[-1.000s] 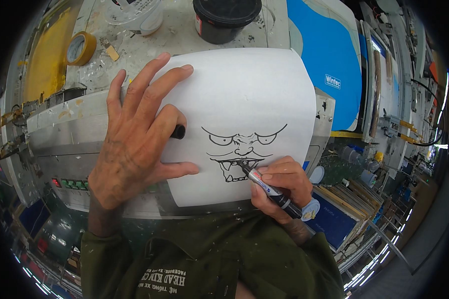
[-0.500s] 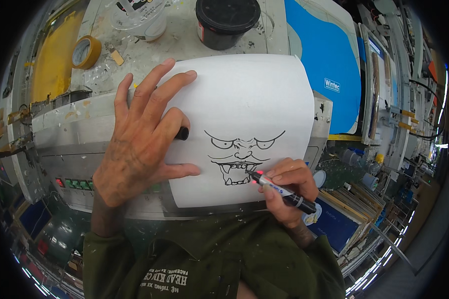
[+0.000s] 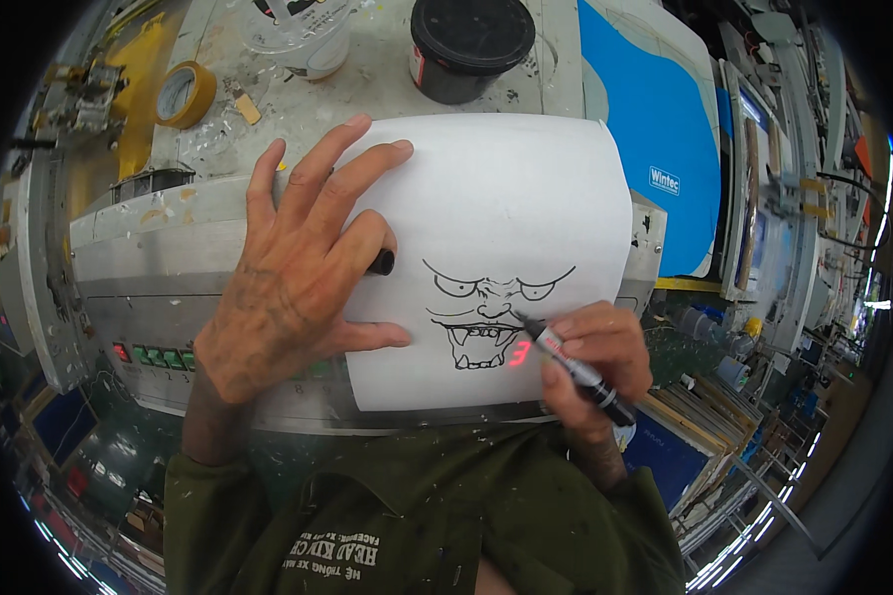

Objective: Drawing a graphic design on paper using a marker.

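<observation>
A white sheet of paper (image 3: 506, 198) lies in front of me with a black line drawing of a scowling, fanged face (image 3: 481, 347) on its lower part. My right hand (image 3: 605, 357) grips a black-and-silver marker (image 3: 569, 365), its tip at the paper just right of the drawn nose. Across the sheet's left side rests my left hand (image 3: 293, 283), thumb and outer fingers spread. A black marker cap (image 3: 382, 263) is tucked under its bent index finger; part of the cap is hidden. A red lit mark shows beside the drawn mouth.
Behind the paper stand a black lidded tub (image 3: 471, 45) and a clear plastic cup (image 3: 303, 40). A yellow tape roll (image 3: 187, 95) sits far left. To the right lies a blue board (image 3: 655, 129). Green buttons (image 3: 164, 357) line the grey machine's front. Stacked frames (image 3: 700, 426) stand lower right.
The marker tip has gone from the right side of the drawn mouth up beside the nose. More line shows on the mouth's right side. The whole view has shifted slightly; my left hand keeps its pose.
</observation>
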Available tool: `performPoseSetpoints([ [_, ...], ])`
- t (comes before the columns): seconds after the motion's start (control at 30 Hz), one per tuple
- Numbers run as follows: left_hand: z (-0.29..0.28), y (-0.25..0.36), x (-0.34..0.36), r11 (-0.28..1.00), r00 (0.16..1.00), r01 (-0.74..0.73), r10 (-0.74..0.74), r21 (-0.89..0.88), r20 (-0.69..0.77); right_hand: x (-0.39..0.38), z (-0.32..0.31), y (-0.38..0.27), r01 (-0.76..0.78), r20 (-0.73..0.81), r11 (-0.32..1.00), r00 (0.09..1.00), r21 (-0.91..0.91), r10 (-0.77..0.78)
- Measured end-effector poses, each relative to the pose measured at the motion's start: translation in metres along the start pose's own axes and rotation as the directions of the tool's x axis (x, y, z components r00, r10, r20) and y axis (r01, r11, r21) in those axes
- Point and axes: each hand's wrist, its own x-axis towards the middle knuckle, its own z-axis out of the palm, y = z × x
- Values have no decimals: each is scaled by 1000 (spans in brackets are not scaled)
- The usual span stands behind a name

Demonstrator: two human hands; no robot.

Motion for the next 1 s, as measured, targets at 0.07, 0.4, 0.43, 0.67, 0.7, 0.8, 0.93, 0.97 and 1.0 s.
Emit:
performPoseSetpoints([
  [0.07,-3,1,0,1000,1000,7,-7,6,3,-4,15,-13,-17,102,987,995,160,0],
  [0.4,0,0,-1,1000,1000,-4,4,-30,-15,-8,39,-15,-66,75,990,996,121,57],
  [0.43,0,0,-1,1000,1000,-7,6,-31,-15,-7,38,-14,-67,84,990,995,124,57],
  [0.67,1,-1,-2,999,1000,-8,7,-31,-30,-3,39,-18,-59,114,994,992,93,48],
  [0.7,1,-1,-2,999,1000,-7,6,-33,-28,-3,39,-18,-60,111,994,993,89,50],
  [0.8,1,0,-1,999,1000,-5,4,-37,-26,-4,36,-19,-67,142,996,988,66,57],
  [0.93,1,0,-2,1000,1000,-4,4,-29,-23,-4,35,-19,-79,183,995,981,54,68],
  [0.97,1,0,-2,1000,1000,-4,4,-29,-23,-4,35,-19,-79,183,995,981,54,68],
  [1.0,2,-1,-2,1000,1000,-7,6,-31,-27,-3,35,-20,-80,189,996,979,48,70],
])
